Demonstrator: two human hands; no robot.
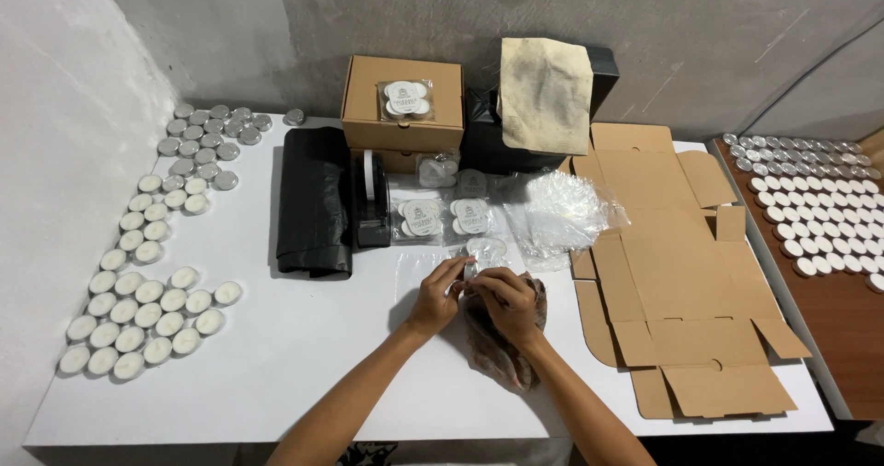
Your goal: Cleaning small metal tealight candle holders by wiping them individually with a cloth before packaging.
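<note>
Both hands, left (436, 296) and right (505, 302), pinch a small clear packet (467, 273) near the table's (304, 374) front edge, above a patterned cloth (497, 342). Flattened cardboard boxes (681, 282) crowd the right edge; tealights (138, 309) (loose rows) line the left edge.

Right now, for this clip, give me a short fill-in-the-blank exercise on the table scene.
1. Both hands, left hand and right hand, meet over a small clear ____.
2. The flattened cardboard sheets lie to the person's ____.
3. The closed cardboard box carries a packet of ____ on its lid.
4. The tape dispenser stands beside a folded ____ plastic bag.

Missing words: packet; right; tealights; black
</note>
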